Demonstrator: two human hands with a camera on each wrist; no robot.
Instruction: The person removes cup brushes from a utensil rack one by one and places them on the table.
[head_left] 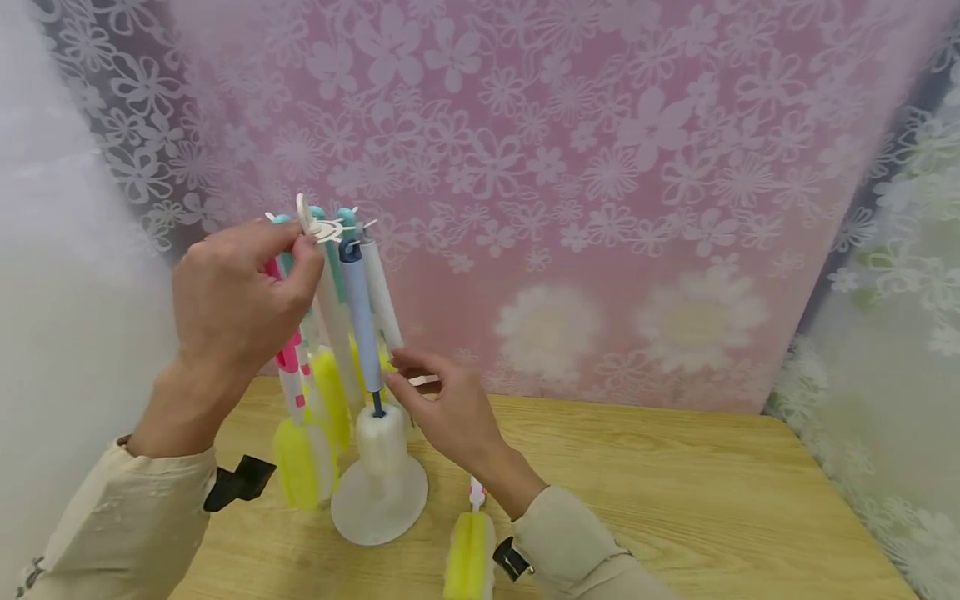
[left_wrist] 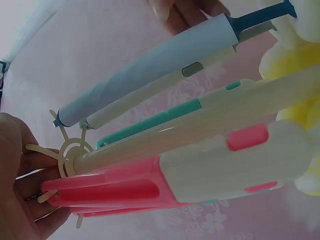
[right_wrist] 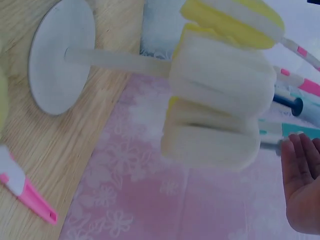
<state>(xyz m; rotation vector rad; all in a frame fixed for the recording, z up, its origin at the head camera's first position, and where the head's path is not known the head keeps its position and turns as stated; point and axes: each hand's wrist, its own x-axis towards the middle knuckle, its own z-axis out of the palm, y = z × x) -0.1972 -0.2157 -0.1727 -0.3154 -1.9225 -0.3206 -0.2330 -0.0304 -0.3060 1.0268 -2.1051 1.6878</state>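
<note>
Head view, from above: a person's left hand (head_left: 243, 292) pinches the top loop of a white plastic stand with a round base (head_left: 352, 518). Several sponge-headed brushes hang around the stand. The right hand (head_left: 453, 408), fingers loosely extended, is at the lower handle of a pale-blue brush with a navy loop (head_left: 362, 321) on its near side; whether its fingertips touch is unclear. Just behind is a grey-white-handled brush (head_left: 382, 287).

If the left hand lets go early, uneven weight could tip the stand; a bump from the right hand could unhook the blue loop or swing the crowded sponges together.

Left of the stand hang pink-and-white handles (head_left: 288, 358). Right of it, a loose brush with a yellow-and-white sponge (head_left: 470, 557) lies on a wood-patterned table (head_left: 675, 500), partly hidden by the right arm. The left hand blocks the hooks nearest it.
</note>
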